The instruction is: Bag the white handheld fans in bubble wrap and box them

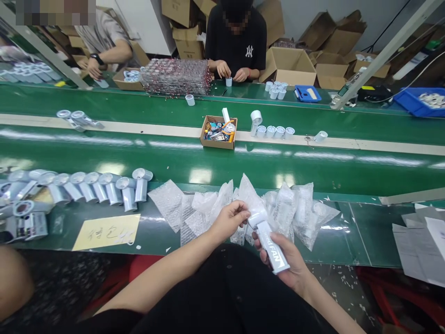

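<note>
My right hand (290, 260) is closed around the pale handle of a handheld fan (270, 245), which has "FAN" lettering along its side. The fan's upper end sits inside a clear bubble-wrap bag (249, 192). With thumb and fingers pinched together, my left hand (231, 220) grips that bag near its opening. More bubble-wrap bags (169, 204) lie flat on the green bench to the left of my hands. On the right, several bubble-wrap bags (301, 213) lie bunched together, some bulging; their contents are unclear.
Several pale fans (93, 183) line the bench at left, beside a handwritten yellow sheet (106, 230). A cardboard box of tools and parts (219, 132) stands ahead. Grey cartons (419, 241) lie at right. Across the bench, a person in black (238, 46) handles a small cup-shaped part.
</note>
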Demonstrator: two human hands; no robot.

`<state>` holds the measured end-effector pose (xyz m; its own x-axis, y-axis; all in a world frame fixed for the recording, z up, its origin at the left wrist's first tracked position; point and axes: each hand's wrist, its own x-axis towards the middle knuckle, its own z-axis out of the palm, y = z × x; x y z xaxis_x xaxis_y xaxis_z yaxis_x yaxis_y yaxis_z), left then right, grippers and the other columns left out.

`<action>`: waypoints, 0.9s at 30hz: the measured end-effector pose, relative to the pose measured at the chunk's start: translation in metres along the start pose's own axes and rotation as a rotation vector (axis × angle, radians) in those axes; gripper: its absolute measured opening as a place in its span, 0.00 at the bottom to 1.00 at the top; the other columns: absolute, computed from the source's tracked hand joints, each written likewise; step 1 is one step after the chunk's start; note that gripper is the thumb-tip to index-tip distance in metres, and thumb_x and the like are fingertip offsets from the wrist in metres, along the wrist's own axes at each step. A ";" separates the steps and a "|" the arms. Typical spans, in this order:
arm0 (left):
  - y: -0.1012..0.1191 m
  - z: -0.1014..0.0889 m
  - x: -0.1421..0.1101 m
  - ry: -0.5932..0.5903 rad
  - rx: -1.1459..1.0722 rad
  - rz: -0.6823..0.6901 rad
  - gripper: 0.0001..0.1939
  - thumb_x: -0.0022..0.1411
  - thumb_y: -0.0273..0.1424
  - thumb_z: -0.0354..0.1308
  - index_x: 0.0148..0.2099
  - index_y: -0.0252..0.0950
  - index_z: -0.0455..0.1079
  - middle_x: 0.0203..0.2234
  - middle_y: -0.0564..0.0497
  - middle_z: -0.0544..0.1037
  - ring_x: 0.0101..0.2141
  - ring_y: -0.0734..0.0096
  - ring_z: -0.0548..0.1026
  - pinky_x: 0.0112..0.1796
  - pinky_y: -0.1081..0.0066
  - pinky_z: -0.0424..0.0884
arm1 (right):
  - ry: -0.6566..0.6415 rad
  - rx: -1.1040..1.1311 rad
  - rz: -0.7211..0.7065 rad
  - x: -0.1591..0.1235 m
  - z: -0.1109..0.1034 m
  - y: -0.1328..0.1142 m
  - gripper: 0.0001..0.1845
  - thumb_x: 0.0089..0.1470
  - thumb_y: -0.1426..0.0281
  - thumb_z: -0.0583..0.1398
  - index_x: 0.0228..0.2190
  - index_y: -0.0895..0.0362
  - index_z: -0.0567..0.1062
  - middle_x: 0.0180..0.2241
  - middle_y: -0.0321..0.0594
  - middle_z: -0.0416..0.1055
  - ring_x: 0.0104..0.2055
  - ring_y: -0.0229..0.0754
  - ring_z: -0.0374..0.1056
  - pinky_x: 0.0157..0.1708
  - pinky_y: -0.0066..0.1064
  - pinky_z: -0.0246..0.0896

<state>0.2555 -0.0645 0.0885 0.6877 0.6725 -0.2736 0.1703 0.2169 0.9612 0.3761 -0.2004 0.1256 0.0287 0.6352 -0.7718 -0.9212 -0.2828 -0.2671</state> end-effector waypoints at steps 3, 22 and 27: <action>0.003 -0.005 -0.008 0.021 0.283 0.223 0.07 0.63 0.33 0.51 0.34 0.35 0.64 0.23 0.54 0.68 0.25 0.75 0.68 0.29 0.73 0.67 | 0.098 -0.069 -0.040 0.005 -0.004 0.006 0.15 0.41 0.72 0.69 0.33 0.62 0.73 0.26 0.42 0.76 0.29 0.39 0.73 0.27 0.27 0.73; 0.000 -0.021 0.006 -0.249 0.375 -0.017 0.08 0.57 0.29 0.55 0.40 0.37 0.62 0.23 0.58 0.67 0.22 0.75 0.69 0.25 0.74 0.67 | 0.189 0.016 -0.043 0.012 0.005 0.006 0.12 0.46 0.73 0.66 0.33 0.62 0.71 0.25 0.43 0.76 0.24 0.39 0.73 0.22 0.24 0.70; 0.019 -0.007 -0.002 -0.131 1.148 0.152 0.09 0.56 0.20 0.50 0.40 0.34 0.64 0.32 0.42 0.74 0.35 0.57 0.75 0.36 0.62 0.71 | 0.204 -0.095 -0.153 0.023 0.001 0.015 0.19 0.38 0.69 0.71 0.30 0.57 0.68 0.22 0.39 0.75 0.25 0.45 0.74 0.21 0.31 0.71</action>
<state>0.2524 -0.0567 0.1071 0.8120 0.5439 -0.2117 0.5727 -0.6725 0.4688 0.3625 -0.1896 0.1046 0.2510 0.5208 -0.8159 -0.8600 -0.2669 -0.4350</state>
